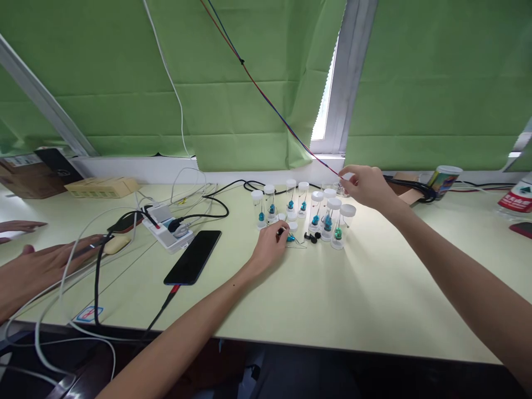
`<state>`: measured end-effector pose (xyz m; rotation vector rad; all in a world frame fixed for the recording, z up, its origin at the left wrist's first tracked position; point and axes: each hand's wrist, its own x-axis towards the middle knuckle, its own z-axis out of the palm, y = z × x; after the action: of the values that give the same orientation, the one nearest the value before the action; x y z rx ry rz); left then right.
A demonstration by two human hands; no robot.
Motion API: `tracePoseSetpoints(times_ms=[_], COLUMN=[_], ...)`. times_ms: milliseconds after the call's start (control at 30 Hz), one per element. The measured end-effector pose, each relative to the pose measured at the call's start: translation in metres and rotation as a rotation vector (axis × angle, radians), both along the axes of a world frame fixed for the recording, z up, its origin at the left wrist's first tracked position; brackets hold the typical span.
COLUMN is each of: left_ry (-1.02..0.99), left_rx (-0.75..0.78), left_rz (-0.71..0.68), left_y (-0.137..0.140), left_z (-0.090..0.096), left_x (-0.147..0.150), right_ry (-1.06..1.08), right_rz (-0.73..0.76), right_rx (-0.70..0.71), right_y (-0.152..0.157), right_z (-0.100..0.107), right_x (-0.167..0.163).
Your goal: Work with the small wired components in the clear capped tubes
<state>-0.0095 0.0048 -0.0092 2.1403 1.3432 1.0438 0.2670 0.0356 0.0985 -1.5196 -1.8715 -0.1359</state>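
My left hand (272, 242) rests low over the table with fingertips pinched together around something small and partly hidden, dark and blue in colour. Just beside those fingertips lie a small blue piece with thin wire (291, 238) and some little black parts (312, 237). Clear tubes with white caps stand around there, several holding blue pieces (315, 220) and a front one holding a green piece (338, 233). Behind them, my right hand (363, 185) has its thumb and fingers closed near a twisted red and blue wire (286, 123); what they grip is unclear.
A black phone (193, 257) lies on a cable left of my arm. Further left are a white power strip (168, 227), tangled cables and another person's hands (62, 257). At right stand a colourful canister (444, 183) and a red-labelled bottle (517, 197).
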Motion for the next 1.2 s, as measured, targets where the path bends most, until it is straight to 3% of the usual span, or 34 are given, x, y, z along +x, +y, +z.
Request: tracePoseSetpoints(times_ms=[300, 467, 733, 1033, 1200], left_ry=[-0.033, -0.041, -0.048, -0.039, -0.028], left_rx=[-0.029, -0.037, -0.039, -0.021, -0.007], left_rz=[-0.016, -0.014, -0.011, 0.006, 0.013], left_y=[0.001, 0.0, 0.001, -0.002, -0.002], left_z=[0.0, 0.001, -0.001, 0.003, 0.002], left_x=[-0.003, -0.002, -0.002, 0.0, 0.0], right_ry=[-0.128, -0.215, -0.118, -0.065, -0.178], right_rz=[0.048, 0.027, -0.003, -0.013, -0.089], right_rx=[-0.28, -0.288, -0.384, -0.321, -0.159], right_y=[0.023, 0.028, 0.021, 0.011, -0.003], right_z=[-0.006, -0.01, -0.007, 0.003, 0.024], right_x=[0.001, 0.003, -0.003, -0.005, -0.006])
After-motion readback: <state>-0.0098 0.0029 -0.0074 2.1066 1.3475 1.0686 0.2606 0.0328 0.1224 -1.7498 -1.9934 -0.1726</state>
